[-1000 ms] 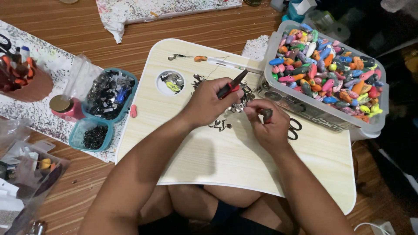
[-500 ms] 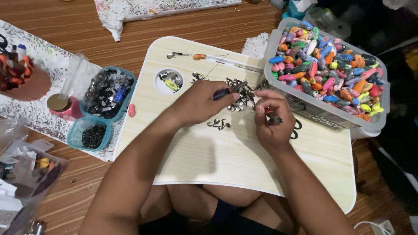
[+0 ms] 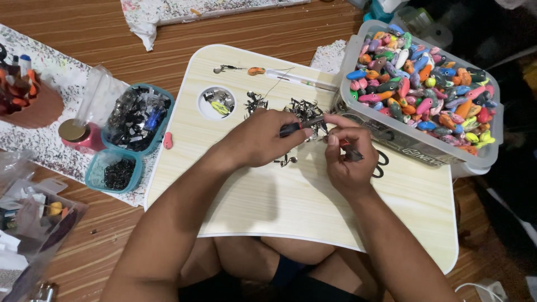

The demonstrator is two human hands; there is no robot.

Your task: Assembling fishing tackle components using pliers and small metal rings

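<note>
Pliers [image 3: 299,127] with dark, red-marked handles sit in my left hand [image 3: 263,137], fingers wrapped tight around the grip, the tip pointing right toward a heap of small dark metal hooks [image 3: 305,109] on the pale wooden lap desk [image 3: 268,196]. My right hand [image 3: 347,159] is just beside that tip — thumb and forefinger pinched on a tiny metal piece too small for me to make out.

Containers next: a clear plastic bin [image 3: 481,159] at the desk's right edge is heaped with small fish-shaped lures in many colours. A round recess [image 3: 217,103] in the desk holds a few small bits, one yellow. Off the desk's left edge, a teal tub [image 3: 139,117] holds dark and shiny hardware, and a smaller teal tub [image 3: 114,173] holds fine dark pieces — beside them stands a pink jar [image 3: 78,137] with a gold lid.
</note>
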